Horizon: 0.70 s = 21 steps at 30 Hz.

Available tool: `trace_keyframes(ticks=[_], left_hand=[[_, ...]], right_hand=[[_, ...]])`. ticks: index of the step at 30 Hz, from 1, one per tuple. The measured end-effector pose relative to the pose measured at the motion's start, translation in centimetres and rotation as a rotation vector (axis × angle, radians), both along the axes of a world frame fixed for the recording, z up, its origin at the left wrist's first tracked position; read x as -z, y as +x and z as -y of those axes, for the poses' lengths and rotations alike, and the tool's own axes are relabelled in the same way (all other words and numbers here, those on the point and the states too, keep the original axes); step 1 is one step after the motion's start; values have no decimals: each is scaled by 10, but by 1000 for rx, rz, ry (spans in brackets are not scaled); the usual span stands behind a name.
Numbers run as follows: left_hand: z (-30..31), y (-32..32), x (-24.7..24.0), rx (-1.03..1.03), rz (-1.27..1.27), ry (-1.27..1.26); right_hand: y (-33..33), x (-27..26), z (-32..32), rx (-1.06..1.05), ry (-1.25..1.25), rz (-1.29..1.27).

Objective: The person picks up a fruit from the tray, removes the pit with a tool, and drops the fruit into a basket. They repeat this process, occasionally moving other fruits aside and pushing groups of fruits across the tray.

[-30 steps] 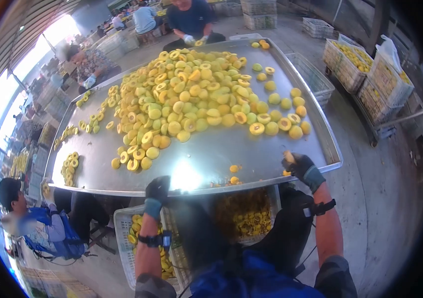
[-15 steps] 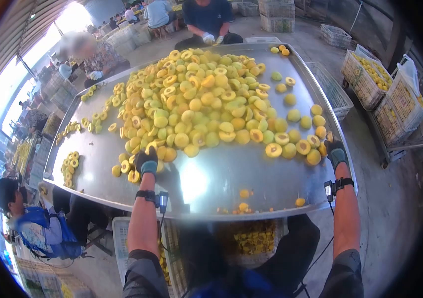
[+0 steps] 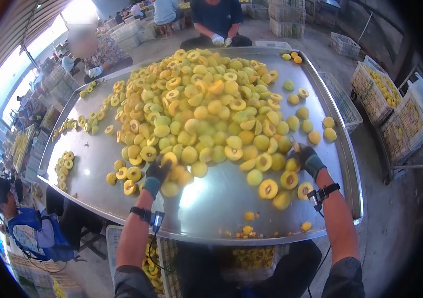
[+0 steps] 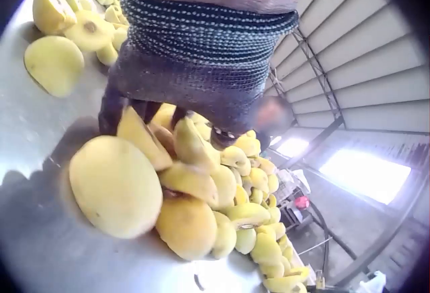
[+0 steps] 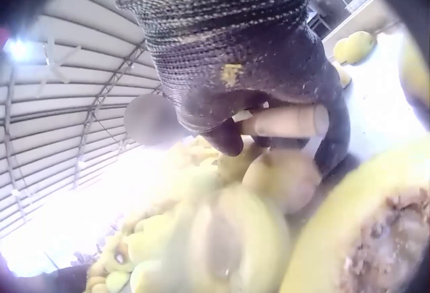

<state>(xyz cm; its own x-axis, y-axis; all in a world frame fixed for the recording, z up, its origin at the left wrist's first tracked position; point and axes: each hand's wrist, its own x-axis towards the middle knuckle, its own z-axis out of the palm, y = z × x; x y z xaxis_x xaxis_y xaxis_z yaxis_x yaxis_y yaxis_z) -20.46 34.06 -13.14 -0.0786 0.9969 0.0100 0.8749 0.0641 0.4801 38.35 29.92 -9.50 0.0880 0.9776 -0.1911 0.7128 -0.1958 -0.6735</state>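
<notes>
A large heap of halved yellow peaches (image 3: 199, 111) lies on a metal tray table (image 3: 196, 203). My left hand (image 3: 158, 174), in a dark glove, is at the heap's near left edge, its fingers behind several peach halves (image 4: 115, 185); the fingertips are hidden there. On the heap's right side, my gloved right hand (image 3: 307, 158) grips a short tool by its light wooden handle (image 5: 289, 122). Its working end is hidden. Peaches lie against that hand's fingers, and a cut half with a rough brown hollow (image 5: 396, 246) is close to the right wrist camera.
Fruit scraps (image 3: 247, 230) lie along the tray's near rim. Small groups of halves (image 3: 63, 169) sit at the left. Under the near edge stand crates (image 3: 167, 258). People sit around the tray, one (image 3: 216, 22) across from me. Loaded crates (image 3: 378, 92) stand at the right.
Both hands moved from the near edge out to the heap. The right hand then came inward from the right rim, and peaches there shifted left and nearer. Peaches by the left hand slid nearer too.
</notes>
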Motion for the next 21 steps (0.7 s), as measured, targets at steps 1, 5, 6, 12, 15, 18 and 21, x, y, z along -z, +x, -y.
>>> trace_keyframes(ticks=[1, 5, 6, 12, 15, 18, 21], left_hand=[[5, 3, -13, 101, 6, -13], [25, -12, -77, 66, 916, -549], [7, -29, -64, 135, 438, -377], [-59, -92, -39, -250, -110, 152], [-97, -118, -8, -293, 53, 100], [-126, -124, 14, -238, 47, 37], [-124, -102, -7, -138, 58, 15]], right_hand=[[-6, -3, 3, -85, 18, 23], [-35, -55, 28, -161, -220, -195], [-43, -73, 25, -114, -345, -331], [9, -36, -79, 90, 235, 185], [17, -14, -118, 184, 195, 30], [-14, -35, -133, 257, 67, -63], [-28, -21, -173, 17, 106, 285]])
